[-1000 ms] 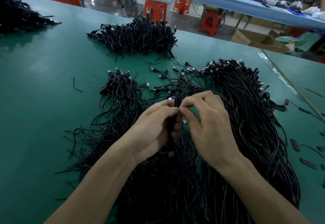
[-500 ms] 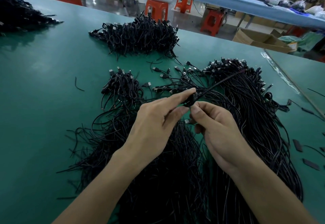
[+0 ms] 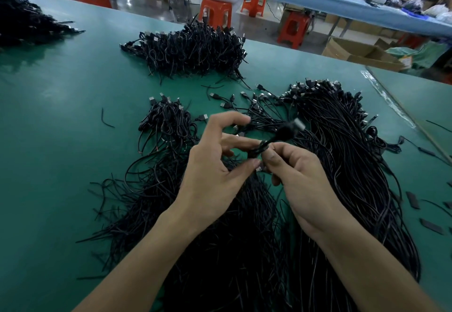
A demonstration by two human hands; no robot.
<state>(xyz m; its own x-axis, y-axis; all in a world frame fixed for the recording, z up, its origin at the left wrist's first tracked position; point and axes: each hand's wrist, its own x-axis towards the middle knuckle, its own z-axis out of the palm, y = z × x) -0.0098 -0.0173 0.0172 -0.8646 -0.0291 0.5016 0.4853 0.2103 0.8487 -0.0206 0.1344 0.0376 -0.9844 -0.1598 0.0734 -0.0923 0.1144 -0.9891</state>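
**A:** Where is the cable (image 3: 281,135) sitting right now?

**B:** It is hanging in the air over the middle of the green table (image 3: 61,165), just above the big pile of loose cables (image 3: 342,165). The right hand (image 3: 303,182) is pinching it between thumb and forefinger, and the metal plug (image 3: 298,123) is pointing far and right.

**A:** And the left hand (image 3: 212,167)?

**B:** Its fingers are spreading out, with the forefinger lifted. The middle finger and thumb are bracketing the cable's near-left end. Whether they are actually squeezing it, I cannot tell.

**A:** How is it going to handle?

**B:** I am judging it light and floppy, with a smooth jacket that is probably sliding through any loose pinch. Only the plug's moulded body is looking stiff.

**A:** So where would you be taking hold?

**B:** On the strands that seem doubled up behind the plug, so the loops are not springing open. I would be lifting clear so the trailing wire is not snagging the pile or the small bundle (image 3: 168,120) at the left.
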